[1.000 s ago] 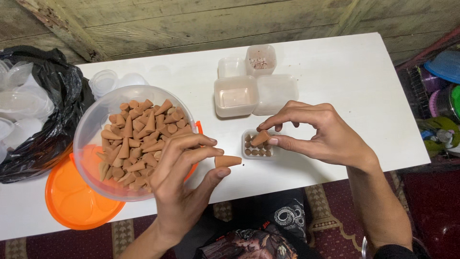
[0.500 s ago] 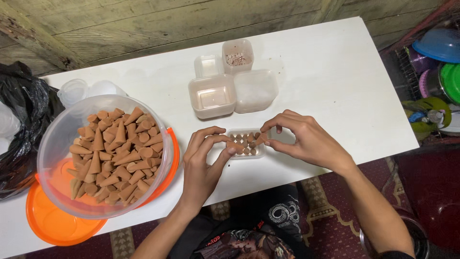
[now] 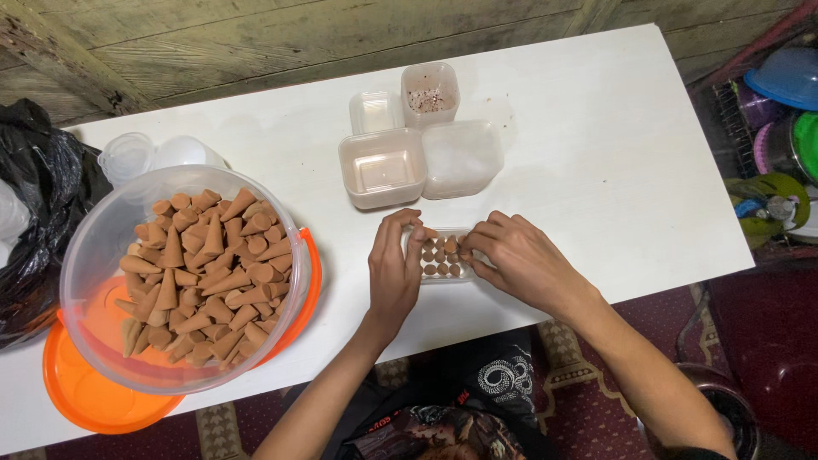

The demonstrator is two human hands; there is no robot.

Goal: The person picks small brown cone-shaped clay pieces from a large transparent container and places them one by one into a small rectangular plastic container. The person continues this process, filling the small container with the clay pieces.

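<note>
A small clear box [image 3: 442, 274] packed with upright brown cones [image 3: 440, 255] sits near the white table's front edge [image 3: 588, 170]. My left hand [image 3: 394, 271] rests against the box's left side, fingertips on the cones at its top corner. My right hand [image 3: 521, 261] presses in from the right, fingers touching the cones. A big clear round tub [image 3: 92, 247] heaped with loose brown cones [image 3: 204, 273] stands at the left on an orange lid [image 3: 85, 400].
Several empty clear square containers [image 3: 383, 167] are grouped behind the small box. A black plastic bag [image 3: 38, 204] and stacked clear cups [image 3: 128, 155] lie at the far left. Coloured plastic ware [image 3: 784, 111] crowds the floor to the right.
My left hand left the tub, carried a cone to the small box and now rests on it. My right hand stayed at the box. The camera view shifted left.
</note>
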